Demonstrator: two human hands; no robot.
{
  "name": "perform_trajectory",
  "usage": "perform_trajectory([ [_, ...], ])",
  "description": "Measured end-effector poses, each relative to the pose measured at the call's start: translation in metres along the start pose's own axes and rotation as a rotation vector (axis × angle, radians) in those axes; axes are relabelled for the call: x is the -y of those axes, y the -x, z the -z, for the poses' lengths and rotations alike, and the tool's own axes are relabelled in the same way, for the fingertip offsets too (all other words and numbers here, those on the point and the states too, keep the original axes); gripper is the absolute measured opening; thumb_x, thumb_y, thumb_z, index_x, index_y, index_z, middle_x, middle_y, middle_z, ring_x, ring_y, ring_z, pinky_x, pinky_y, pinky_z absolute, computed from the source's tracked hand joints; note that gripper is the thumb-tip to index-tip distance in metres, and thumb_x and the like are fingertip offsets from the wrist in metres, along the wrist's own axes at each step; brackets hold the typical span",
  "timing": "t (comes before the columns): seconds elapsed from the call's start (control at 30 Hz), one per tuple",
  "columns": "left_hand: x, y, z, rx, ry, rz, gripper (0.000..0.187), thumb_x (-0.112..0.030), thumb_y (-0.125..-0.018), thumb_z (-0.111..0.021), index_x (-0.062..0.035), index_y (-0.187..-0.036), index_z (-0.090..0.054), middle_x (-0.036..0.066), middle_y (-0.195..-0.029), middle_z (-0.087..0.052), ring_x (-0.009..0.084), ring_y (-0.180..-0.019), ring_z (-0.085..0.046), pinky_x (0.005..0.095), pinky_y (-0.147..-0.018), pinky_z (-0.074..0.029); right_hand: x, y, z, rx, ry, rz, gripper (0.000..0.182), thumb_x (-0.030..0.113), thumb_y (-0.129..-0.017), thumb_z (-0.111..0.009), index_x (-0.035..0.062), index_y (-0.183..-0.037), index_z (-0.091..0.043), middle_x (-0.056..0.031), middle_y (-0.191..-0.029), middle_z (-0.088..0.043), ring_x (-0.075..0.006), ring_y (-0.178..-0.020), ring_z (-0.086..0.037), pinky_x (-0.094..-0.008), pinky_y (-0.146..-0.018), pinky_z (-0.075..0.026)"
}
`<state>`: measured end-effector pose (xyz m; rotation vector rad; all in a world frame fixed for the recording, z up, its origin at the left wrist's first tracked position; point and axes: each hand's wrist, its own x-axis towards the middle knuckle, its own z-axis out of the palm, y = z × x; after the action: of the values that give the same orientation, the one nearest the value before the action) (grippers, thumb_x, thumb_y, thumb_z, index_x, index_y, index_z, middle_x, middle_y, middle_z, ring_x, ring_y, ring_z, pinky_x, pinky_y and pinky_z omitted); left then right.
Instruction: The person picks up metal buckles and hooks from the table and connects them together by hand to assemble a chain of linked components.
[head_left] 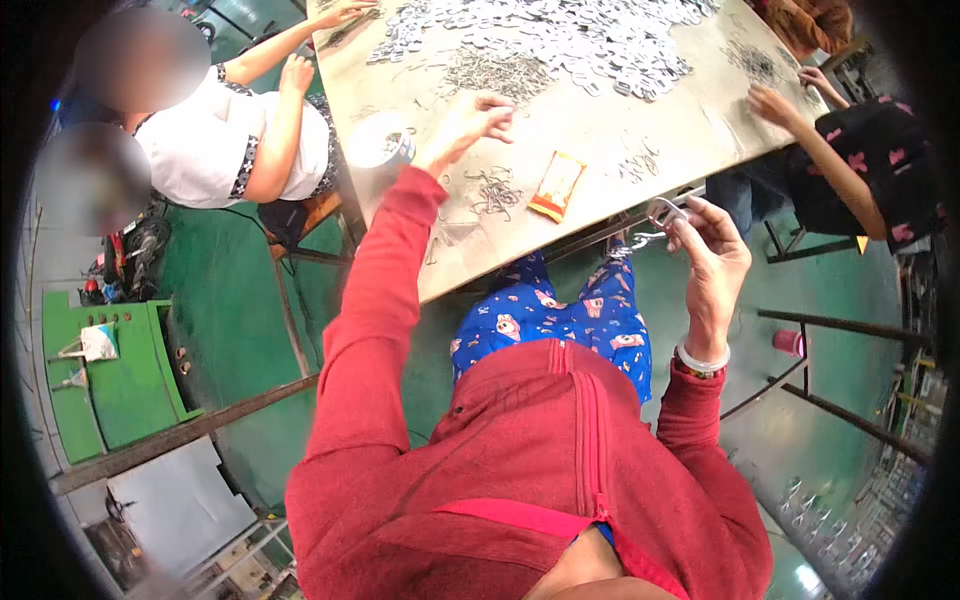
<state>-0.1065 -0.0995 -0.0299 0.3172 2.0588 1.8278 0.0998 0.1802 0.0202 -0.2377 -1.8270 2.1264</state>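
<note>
My left hand point(478, 118) reaches out over the worn table point(600, 140), its fingers curled together just below a heap of thin wire clips point(495, 75). I cannot tell whether it pinches a clip. My right hand point(712, 255) is raised off the table's near edge and grips a small silvery metal part point(663, 213) between thumb and fingers. A big pile of similar flat metal parts point(560, 35) covers the far side of the table. More loose wire clips point(492, 192) lie near the front edge.
An orange packet point(556, 185) and a round tin point(383, 141) lie on the table near my left arm. One person in white point(235, 140) sits at the left end, another in black point(880, 160) at the right, hands on the table. A green bench point(115, 375) stands at lower left.
</note>
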Motion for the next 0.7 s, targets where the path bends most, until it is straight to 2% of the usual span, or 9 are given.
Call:
perform_trajectory([
  [0.17,-0.054,0.071,-0.096,0.265,0.346,-0.005,0.02,-0.016,-0.087,-0.064,0.0016,-0.096,-0.062,0.01,-0.088,-0.065,0.0149,-0.08,-0.063,0.0274,-0.068,-0.055,0.0,0.006,-0.007,0.014,0.109,-0.062,0.017,0.001,-0.079,-0.069,-0.0044,-0.094,-0.066,-0.0072,-0.082,-0.067,-0.0094,-0.068,-0.06,-0.0205,-0.062,-0.048],
  [0.23,-0.06,0.087,-0.126,0.263,0.251,-0.09,0.019,-0.014,-0.086,-0.065,0.0003,-0.098,-0.063,0.008,-0.087,-0.065,0.0138,-0.083,-0.062,0.0254,-0.075,-0.051,-0.005,0.006,-0.009,0.009,0.061,-0.065,0.017,0.001,-0.079,-0.069,-0.004,-0.094,-0.066,-0.0067,-0.083,-0.067,-0.0088,-0.068,-0.06,-0.02,-0.062,-0.048],
  [0.3,-0.054,0.09,-0.148,0.308,0.408,-0.073,0.019,-0.014,-0.086,-0.065,-0.0001,-0.099,-0.063,0.005,-0.093,-0.064,0.013,-0.086,-0.061,0.0254,-0.077,-0.049,-0.013,0.009,-0.01,-0.009,0.033,-0.061,0.017,0.001,-0.079,-0.069,-0.0039,-0.095,-0.066,-0.006,-0.083,-0.067,-0.0081,-0.068,-0.06,-0.0195,-0.062,-0.048],
  [0.33,-0.046,0.088,-0.156,0.27,0.378,-0.211,0.018,-0.011,-0.086,-0.065,0.0011,-0.099,-0.063,0.006,-0.101,-0.061,0.0128,-0.089,-0.06,0.0253,-0.078,-0.049,-0.012,0.01,-0.011,-0.004,0.02,-0.045,0.016,0.0,-0.08,-0.067,-0.0038,-0.095,-0.066,-0.0052,-0.082,-0.067,-0.0069,-0.068,-0.06,-0.0192,-0.061,-0.048],
  [0.47,-0.032,0.088,-0.169,0.011,-0.009,-0.313,0.015,-0.012,-0.079,-0.068,-0.002,-0.09,-0.065,0.015,-0.105,-0.054,0.0254,-0.092,-0.056,0.0356,-0.079,-0.048,-0.013,0.013,-0.016,-0.069,0.121,-0.015,0.013,-0.002,-0.08,-0.064,-0.0027,-0.093,-0.065,-0.0035,-0.08,-0.066,-0.0061,-0.067,-0.059,-0.0194,-0.061,-0.049],
  [0.5,-0.035,0.091,-0.171,-0.064,-0.1,-0.404,0.013,-0.011,-0.082,-0.065,-0.0011,-0.09,-0.064,0.013,-0.098,-0.056,0.0258,-0.093,-0.056,0.0349,-0.08,-0.047,-0.01,0.014,-0.018,-0.066,0.152,-0.001,0.011,-0.002,-0.079,-0.065,-0.0016,-0.09,-0.066,-0.0021,-0.081,-0.064,-0.0055,-0.068,-0.058,-0.0188,-0.061,-0.047],
  [0.57,-0.043,0.094,-0.17,-0.062,-0.119,-0.453,0.013,-0.009,-0.084,-0.061,0.0004,-0.093,-0.061,0.013,-0.092,-0.058,0.0222,-0.09,-0.058,0.0326,-0.079,-0.047,-0.012,0.014,-0.017,-0.013,0.362,0.193,0.009,-0.003,-0.079,-0.065,-0.0006,-0.087,-0.066,-0.0011,-0.082,-0.061,-0.0051,-0.07,-0.056,-0.0186,-0.06,-0.045],
  [0.6,-0.048,0.096,-0.173,-0.044,0.01,-0.426,0.011,-0.006,-0.087,-0.057,0.0019,-0.096,-0.058,0.012,-0.086,-0.06,0.0181,-0.086,-0.06,0.0299,-0.077,-0.048,-0.007,0.013,-0.02,0.019,0.324,0.174,0.01,-0.004,-0.078,-0.065,0.0004,-0.088,-0.067,-0.0009,-0.083,-0.059,-0.0052,-0.072,-0.054,-0.0186,-0.059,-0.044],
  [0.7,-0.055,0.098,-0.168,-0.043,-0.049,-0.376,0.011,-0.005,-0.09,-0.054,0.0029,-0.097,-0.058,0.01,-0.084,-0.062,0.0147,-0.081,-0.062,0.0277,-0.072,-0.05,-0.004,-0.006,-0.01,0.071,0.159,0.096,0.009,-0.002,-0.08,-0.065,-0.0014,-0.088,-0.068,-0.0027,-0.081,-0.06,-0.0059,-0.065,-0.055,-0.0197,-0.056,-0.044],
])
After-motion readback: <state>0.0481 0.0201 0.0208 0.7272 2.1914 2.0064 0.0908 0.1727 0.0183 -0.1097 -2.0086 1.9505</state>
